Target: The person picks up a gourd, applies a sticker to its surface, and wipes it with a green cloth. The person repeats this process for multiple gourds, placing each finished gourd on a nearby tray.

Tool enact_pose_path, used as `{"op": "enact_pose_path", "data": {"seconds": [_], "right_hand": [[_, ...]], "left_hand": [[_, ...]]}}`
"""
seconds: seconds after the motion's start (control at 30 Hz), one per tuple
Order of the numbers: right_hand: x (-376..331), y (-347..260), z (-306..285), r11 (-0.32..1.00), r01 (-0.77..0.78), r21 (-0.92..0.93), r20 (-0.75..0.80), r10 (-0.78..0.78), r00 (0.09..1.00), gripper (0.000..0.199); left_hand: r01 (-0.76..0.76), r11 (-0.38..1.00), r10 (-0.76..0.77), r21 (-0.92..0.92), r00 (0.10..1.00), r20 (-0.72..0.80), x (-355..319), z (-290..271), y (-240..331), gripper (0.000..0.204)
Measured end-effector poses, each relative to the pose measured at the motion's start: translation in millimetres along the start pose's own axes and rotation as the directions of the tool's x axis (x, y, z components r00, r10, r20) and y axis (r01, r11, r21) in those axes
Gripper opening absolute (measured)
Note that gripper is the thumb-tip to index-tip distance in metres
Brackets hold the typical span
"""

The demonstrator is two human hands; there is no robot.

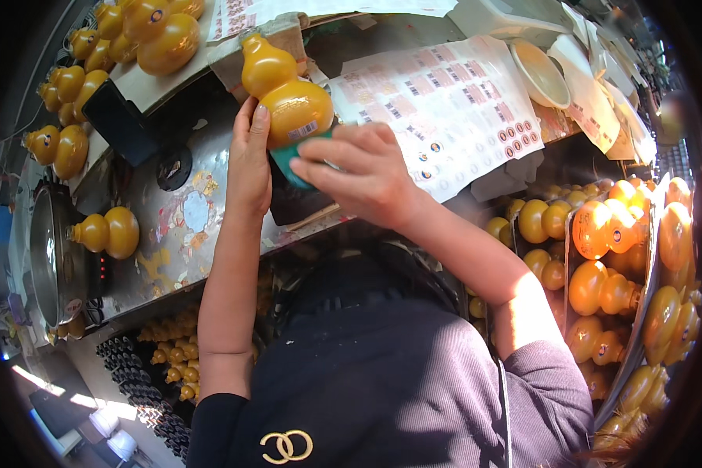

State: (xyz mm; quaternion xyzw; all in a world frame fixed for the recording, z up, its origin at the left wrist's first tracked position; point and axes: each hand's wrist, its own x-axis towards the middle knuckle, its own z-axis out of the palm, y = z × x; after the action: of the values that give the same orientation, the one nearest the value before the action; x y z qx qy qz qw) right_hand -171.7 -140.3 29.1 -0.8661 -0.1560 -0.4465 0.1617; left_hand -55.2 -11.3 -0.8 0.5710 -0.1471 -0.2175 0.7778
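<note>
A glossy amber gourd-shaped bottle lies tilted on the bench with its neck away from me. A small barcode label sits low on its wider bulb. My left hand is closed around the bottle's left side, fingers and thumb against it. At the bottle's near end, a teal cloth-like piece shows beneath my right hand. The right fingers are curled over that piece, close to the label; their tips partly hide the contact. Beneath the bottle's neck is a beige cloth-like covering.
Sheets of printed stickers cover the bench at right, beside a round pale dish. Amber gourds stand at upper left and fill racks at right. At left are a lone gourd, a dark phone-like slab and a round pan.
</note>
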Motion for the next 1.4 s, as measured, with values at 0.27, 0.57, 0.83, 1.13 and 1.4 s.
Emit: {"op": "enact_pose_path", "data": {"seconds": [0.27,0.57,0.83,1.13,1.4], "right_hand": [[-42.1,15.0,4.2,0.911,-0.287,0.296,0.165,0.247,0.955,0.037],[-112.2,35.1,-72.4,-0.210,-0.718,0.664,0.395,0.914,0.098,0.026],[-118.3,88.0,-87.8,0.596,-0.764,-0.247,0.275,0.799,0.535,0.029],[-85.3,111.7,-84.6,0.564,-0.762,-0.317,0.359,0.815,0.454,0.034],[50.7,197.8,-16.4,0.817,-0.567,-0.102,0.217,0.575,0.789,0.028]], "left_hand": [[-0.156,0.954,0.130,0.257,0.985,0.115,1.0,-15.8,-2.7,0.071],[-0.465,0.407,0.445,0.786,0.852,0.274,-8.2,-9.0,11.8,0.095],[-0.521,0.268,0.524,0.811,0.785,0.331,-11.9,-3.3,0.0,0.095],[-0.475,0.351,0.480,0.807,0.831,0.280,-10.7,-3.1,-2.5,0.096],[-0.430,0.482,0.458,0.764,0.867,0.199,-11.1,3.3,-11.0,0.087]]}}
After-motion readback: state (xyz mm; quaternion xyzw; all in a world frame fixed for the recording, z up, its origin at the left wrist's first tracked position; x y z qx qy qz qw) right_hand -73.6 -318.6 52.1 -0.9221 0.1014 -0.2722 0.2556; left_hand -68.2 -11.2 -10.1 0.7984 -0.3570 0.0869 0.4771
